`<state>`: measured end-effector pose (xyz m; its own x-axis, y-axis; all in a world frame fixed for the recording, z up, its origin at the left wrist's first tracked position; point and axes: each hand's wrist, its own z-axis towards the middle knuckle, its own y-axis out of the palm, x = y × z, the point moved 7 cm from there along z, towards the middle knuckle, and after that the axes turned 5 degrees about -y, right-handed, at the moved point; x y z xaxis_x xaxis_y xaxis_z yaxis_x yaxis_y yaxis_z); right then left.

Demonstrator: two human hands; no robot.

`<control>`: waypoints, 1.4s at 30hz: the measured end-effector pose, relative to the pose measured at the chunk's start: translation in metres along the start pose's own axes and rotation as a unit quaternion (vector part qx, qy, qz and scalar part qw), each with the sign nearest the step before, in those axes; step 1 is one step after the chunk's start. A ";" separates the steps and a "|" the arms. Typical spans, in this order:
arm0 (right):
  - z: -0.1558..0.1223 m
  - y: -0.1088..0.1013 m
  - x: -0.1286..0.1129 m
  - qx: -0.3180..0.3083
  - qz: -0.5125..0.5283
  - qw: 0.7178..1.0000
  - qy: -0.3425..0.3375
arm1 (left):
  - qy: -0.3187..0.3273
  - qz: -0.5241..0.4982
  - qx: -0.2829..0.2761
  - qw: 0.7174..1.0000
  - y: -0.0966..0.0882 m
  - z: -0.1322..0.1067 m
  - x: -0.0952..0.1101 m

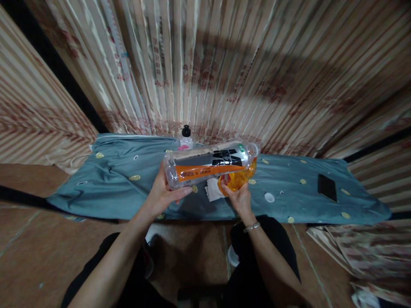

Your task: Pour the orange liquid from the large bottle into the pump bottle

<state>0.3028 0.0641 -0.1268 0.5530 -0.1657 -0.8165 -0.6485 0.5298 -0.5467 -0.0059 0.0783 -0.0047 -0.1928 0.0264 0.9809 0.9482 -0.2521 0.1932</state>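
Observation:
My left hand (165, 188) is wrapped round the base of a large clear plastic bottle (208, 162) with a silver, black and orange label. The bottle lies nearly level, its neck pointing right. Below that neck, my right hand (237, 196) grips a smaller bottle (239, 177) with orange contents or orange plastic, tilted up to the right. The two mouths are close together at the right; whether they touch I cannot tell. A white crumpled tissue or wrapper (213, 190) lies just left of my right hand. The inside of the large bottle is mostly hidden by its label.
A bottle with a black cap (186, 131) stands behind the large bottle. On the blue-green cloth (115, 188) are a small white disc (269, 197) and a dark phone-like slab (327, 187) at the right. Pleated curtains (205, 64) hang behind, with dark poles at the sides.

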 end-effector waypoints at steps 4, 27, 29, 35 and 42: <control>0.000 -0.001 0.001 -0.003 0.007 1.000 0.001 | -0.018 -0.001 -0.002 1.000 0.000 -0.002 -0.002; 0.000 0.000 0.003 -0.006 0.003 1.000 -0.003 | -0.009 0.000 0.006 1.000 -0.004 0.002 -0.002; 0.000 0.001 0.003 -0.007 0.010 1.000 -0.008 | -0.006 0.003 0.009 1.000 -0.006 0.003 -0.002; -0.001 0.003 0.002 -0.018 0.002 1.000 0.001 | 0.004 0.014 0.007 1.000 -0.011 0.004 -0.003; 0.000 0.006 0.007 -0.015 -0.014 1.000 -0.004 | -0.005 0.008 0.015 1.000 -0.014 0.005 -0.005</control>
<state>0.3028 0.0662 -0.1361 0.5752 -0.1724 -0.7997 -0.6481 0.5004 -0.5741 -0.0166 0.0862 -0.0124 -0.1757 0.0322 0.9839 0.9584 -0.2225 0.1785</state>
